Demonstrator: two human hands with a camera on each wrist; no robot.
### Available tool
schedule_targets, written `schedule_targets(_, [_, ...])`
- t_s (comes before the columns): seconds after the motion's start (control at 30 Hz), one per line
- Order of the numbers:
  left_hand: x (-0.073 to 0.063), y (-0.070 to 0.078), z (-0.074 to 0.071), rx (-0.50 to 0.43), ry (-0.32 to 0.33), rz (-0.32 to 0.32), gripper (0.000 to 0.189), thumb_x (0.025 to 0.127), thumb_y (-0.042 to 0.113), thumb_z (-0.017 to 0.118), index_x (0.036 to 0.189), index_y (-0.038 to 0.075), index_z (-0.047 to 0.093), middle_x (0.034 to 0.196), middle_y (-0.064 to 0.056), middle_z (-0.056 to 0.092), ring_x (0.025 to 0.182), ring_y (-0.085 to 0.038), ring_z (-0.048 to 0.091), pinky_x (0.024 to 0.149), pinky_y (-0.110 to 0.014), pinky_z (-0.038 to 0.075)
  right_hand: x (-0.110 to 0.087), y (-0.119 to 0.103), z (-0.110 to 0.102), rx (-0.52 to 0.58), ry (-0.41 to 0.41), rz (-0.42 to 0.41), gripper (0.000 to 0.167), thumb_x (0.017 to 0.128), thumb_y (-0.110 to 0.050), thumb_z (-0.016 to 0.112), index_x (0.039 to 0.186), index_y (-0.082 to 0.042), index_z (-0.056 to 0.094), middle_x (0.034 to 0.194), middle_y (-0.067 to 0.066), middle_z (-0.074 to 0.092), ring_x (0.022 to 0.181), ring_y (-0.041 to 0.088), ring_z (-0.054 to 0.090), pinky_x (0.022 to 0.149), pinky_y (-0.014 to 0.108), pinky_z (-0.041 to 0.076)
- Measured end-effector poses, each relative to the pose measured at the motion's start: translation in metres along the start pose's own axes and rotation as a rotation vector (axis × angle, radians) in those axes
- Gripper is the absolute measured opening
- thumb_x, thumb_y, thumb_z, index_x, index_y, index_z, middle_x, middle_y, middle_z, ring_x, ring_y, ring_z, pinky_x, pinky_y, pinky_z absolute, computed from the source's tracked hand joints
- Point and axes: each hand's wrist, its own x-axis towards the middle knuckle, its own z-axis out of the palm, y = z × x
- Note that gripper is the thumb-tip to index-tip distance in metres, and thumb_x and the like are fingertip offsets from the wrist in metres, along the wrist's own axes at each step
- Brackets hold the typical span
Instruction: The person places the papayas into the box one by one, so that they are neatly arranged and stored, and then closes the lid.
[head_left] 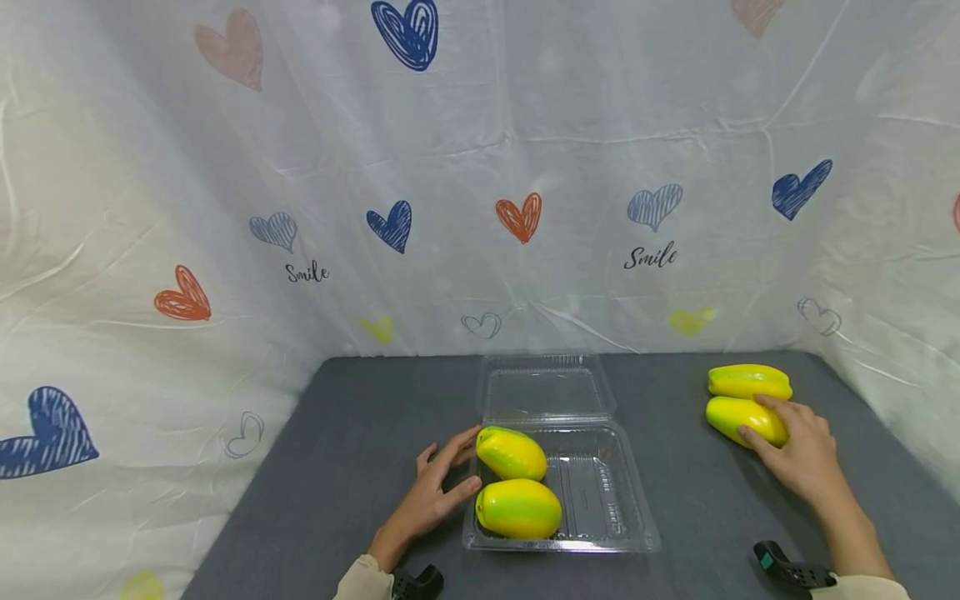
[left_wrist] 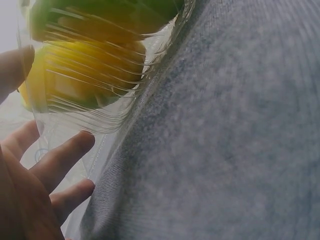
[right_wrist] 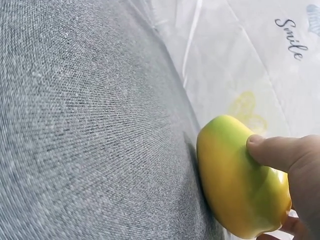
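Grey tabletop (head_left: 360,433), glossy yellow-green oblong fruit (head_left: 738,419), right hand (head_left: 808,450) holding it.

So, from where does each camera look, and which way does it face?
Head: worn on the head, looking forward and down at table, box and curtain; left fingers, right fingers and sleeves show.
Left wrist: on that wrist, facing the box's side, two fruits seen through it; left fingers show.
Right wrist: on that wrist, facing one fruit, table and curtain; right fingers show.
Shared: head and right wrist both show right fingers gripping that fruit.
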Motion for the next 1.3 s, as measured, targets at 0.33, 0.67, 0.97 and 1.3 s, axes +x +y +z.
schedule_targets(0.33, [-0.001, -0.001, 0.001, -0.003, 0.005, 0.017, 0.066, 0.102, 0.023, 0.060, 0.161, 0.027, 0.032, 0.152, 0.000, 0.055, 0.136, -0.015, 0.056, 0.111, -0.069, -0.001, -0.002, 0.002, 0.002, 0.022, 0.022, -0.046, 0.052, 0.091, -0.015, 0.075, 0.133, 0.008, 0.057, 0.127, 0.044, 0.051, 0.108, 0.062, 0.044, 0.086, 0.068, 0.030])
schedule_targets(0.67, [-0.001, 0.001, 0.000, -0.002, 0.001, -0.008, 0.067, 0.101, 0.025, 0.061, 0.161, 0.029, 0.031, 0.153, 0.003, 0.054, 0.136, -0.013, 0.055, 0.113, -0.068, -0.002, -0.001, 0.001, 0.002, 0.014, 0.045, -0.075, 0.049, 0.089, -0.012, 0.078, 0.131, 0.007, 0.060, 0.124, 0.041, 0.054, 0.108, 0.056, 0.047, 0.087, 0.062, 0.029])
schedule_targets(0.97, [0.000, 0.001, 0.000, -0.002, 0.004, -0.006, 0.067, 0.101, 0.026, 0.061, 0.161, 0.029, 0.031, 0.155, 0.004, 0.051, 0.136, -0.012, 0.055, 0.113, -0.067, -0.001, 0.001, -0.001, 0.001, 0.035, 0.069, -0.099, 0.048, 0.089, -0.013, 0.078, 0.130, 0.006, 0.061, 0.123, 0.039, 0.056, 0.107, 0.053, 0.048, 0.087, 0.060, 0.027])
schedule_targets(1.3, [-0.001, 0.000, 0.000, -0.014, 0.001, -0.003, 0.066, 0.101, 0.024, 0.061, 0.161, 0.028, 0.031, 0.153, 0.002, 0.054, 0.136, -0.012, 0.055, 0.112, -0.068, -0.001, 0.003, -0.012, -0.002, 0.101, 0.058, -0.073, 0.051, 0.090, -0.014, 0.078, 0.134, 0.003, 0.061, 0.128, 0.037, 0.056, 0.104, 0.051, 0.047, 0.080, 0.051, 0.027])
